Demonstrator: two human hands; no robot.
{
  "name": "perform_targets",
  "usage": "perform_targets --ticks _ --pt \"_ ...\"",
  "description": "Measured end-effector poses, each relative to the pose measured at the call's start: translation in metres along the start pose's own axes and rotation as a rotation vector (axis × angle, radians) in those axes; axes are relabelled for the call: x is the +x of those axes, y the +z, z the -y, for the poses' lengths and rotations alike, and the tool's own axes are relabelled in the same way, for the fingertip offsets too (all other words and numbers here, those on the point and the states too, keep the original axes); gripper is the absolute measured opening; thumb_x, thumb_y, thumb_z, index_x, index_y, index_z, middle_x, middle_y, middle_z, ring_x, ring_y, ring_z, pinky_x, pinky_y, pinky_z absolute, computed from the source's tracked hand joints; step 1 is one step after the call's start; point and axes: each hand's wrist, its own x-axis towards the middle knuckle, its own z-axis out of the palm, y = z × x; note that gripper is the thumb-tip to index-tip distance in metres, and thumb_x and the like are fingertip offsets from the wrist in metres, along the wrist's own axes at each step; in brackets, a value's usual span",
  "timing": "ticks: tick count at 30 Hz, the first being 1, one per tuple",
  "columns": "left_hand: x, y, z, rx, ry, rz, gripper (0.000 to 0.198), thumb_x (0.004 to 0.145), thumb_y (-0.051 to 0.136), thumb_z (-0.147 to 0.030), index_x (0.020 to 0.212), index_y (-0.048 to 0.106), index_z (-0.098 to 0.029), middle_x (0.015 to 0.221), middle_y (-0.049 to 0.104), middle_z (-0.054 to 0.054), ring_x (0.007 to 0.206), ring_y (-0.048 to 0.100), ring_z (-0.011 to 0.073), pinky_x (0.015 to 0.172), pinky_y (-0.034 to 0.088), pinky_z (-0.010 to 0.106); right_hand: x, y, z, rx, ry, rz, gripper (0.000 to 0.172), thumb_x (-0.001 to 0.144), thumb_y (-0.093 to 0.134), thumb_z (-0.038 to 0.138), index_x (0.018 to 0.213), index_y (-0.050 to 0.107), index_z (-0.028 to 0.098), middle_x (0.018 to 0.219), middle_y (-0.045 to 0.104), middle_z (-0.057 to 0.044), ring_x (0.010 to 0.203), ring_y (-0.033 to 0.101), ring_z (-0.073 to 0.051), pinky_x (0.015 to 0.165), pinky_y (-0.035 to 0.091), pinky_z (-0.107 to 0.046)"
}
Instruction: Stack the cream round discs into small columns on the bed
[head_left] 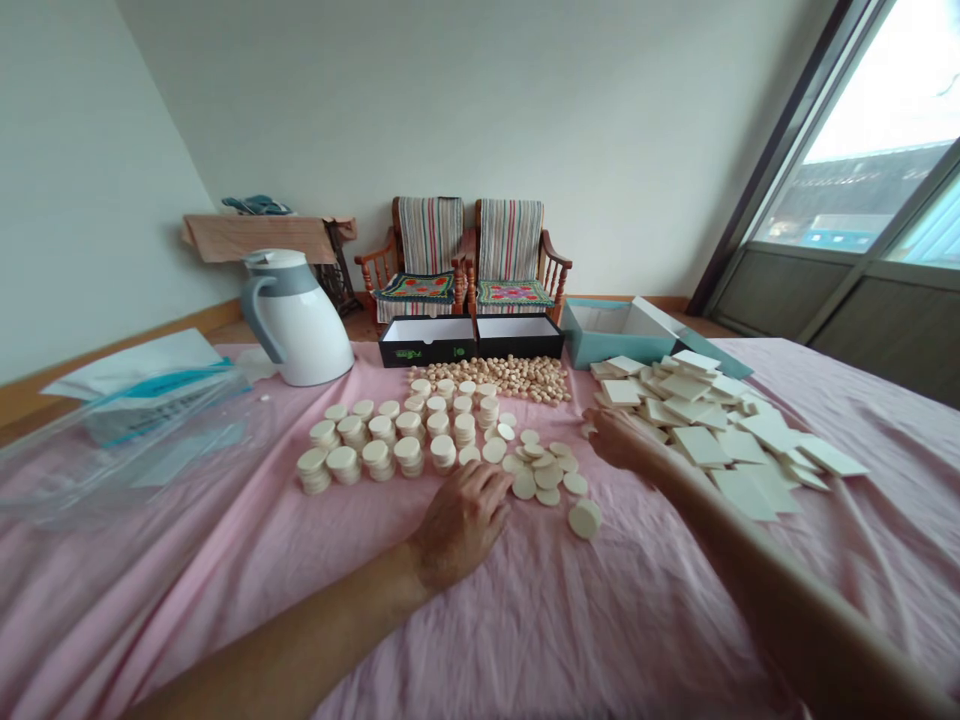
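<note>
1. far left, a crumpled clear plastic bag (56,465) lies on the pink, creased cloth (555,640) in front of me.
2. beside it stands a rounded white jug with a grey handle and collar (306,325).
3. next come upright stacks of thin, round, pale cream discs (377,460); they stand close together in rows, smooth, plain and matte, a few slightly uneven at the edges.
4. my left hand (463,518) is palm down just in front of the nearest stacks, fingers bent, tips by the discs; i cannot tell whether they grip one.
5. behind the stacks spreads a band of small, rounded, tan wooden beads (517,378).
6. right of my left hand, loose cream discs (548,475) lie flat and overlapping, the same plain colour.
7. nearer me, one tilted cream round (585,519) shows its face; whether a single disc or several, i cannot tell.
8. my right hand (621,437) reaches past them, fingers together and pointing left; its grasp is hidden from me.
9. rightmost, flat, square, cream tiles (701,446) lie heaped at angles.
</note>
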Motion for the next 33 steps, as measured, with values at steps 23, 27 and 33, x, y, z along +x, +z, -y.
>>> perform_targets --ticks 23,27,33 --pt "-0.002 -0.002 0.003 -0.035 -0.105 -0.003 0.018 0.08 0.057 -0.016 0.097 0.058 -0.02 0.094 0.06 0.003 0.092 0.053 0.0193 0.082 0.046 0.033 -0.003 0.034 0.036 0.443 -0.172 -0.345 0.026 0.072 0.042 0.012 0.079 0.066 0.017 0.079 0.069 -0.004 0.063 0.059 -0.013 0.059 0.043 -0.023" --pt "0.001 -0.015 0.007 -0.01 -0.127 -0.065 0.021 0.08 0.056 -0.015 0.1 0.057 -0.02 0.094 0.061 0.003 0.091 0.053 0.019 0.081 0.045 0.032 -0.003 0.033 0.031 0.427 -0.18 -0.354 0.026 0.071 0.042 0.011 0.081 0.066 0.017 0.081 0.069 -0.004 0.068 0.06 -0.014 0.063 0.043 -0.024" --pt "0.013 -0.039 0.015 0.173 -0.159 -0.187 0.021 0.079 0.053 -0.014 0.099 0.057 -0.021 0.098 0.063 0.004 0.097 0.049 0.0227 0.086 0.037 0.038 -0.003 0.033 0.032 0.43 -0.192 -0.339 0.027 0.071 0.042 0.009 0.08 0.066 0.017 0.079 0.069 -0.003 0.065 0.058 -0.013 0.062 0.042 -0.023"
